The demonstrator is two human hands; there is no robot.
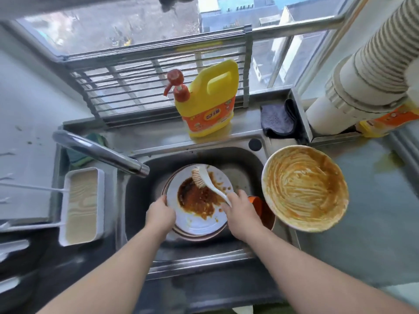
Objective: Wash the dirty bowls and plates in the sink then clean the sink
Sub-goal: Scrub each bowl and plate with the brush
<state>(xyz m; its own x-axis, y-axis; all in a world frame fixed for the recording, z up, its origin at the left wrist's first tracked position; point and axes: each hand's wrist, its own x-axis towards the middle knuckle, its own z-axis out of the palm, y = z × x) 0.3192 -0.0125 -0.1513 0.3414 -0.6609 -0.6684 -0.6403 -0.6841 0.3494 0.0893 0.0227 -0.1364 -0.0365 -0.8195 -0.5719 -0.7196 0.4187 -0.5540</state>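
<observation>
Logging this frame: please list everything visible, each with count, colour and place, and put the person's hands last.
plate: one, white, smeared brown, in the sink on a darker dish
dish brush: one, white with tan bristles, bristles on the plate
sink: one, steel, centre
faucet: one, chrome, over the sink's left side
large bowl: one, white, orange-brown smears, counter right of the sink
orange bowl: one, partly hidden, sink's right side
detergent bottle: one, yellow, red pump, ledge behind the sink
cloth: one, dark grey, ledge, right
tray: one, white, left of the sink
left hand: holds the plate's left rim
right hand: grips the brush handle
</observation>
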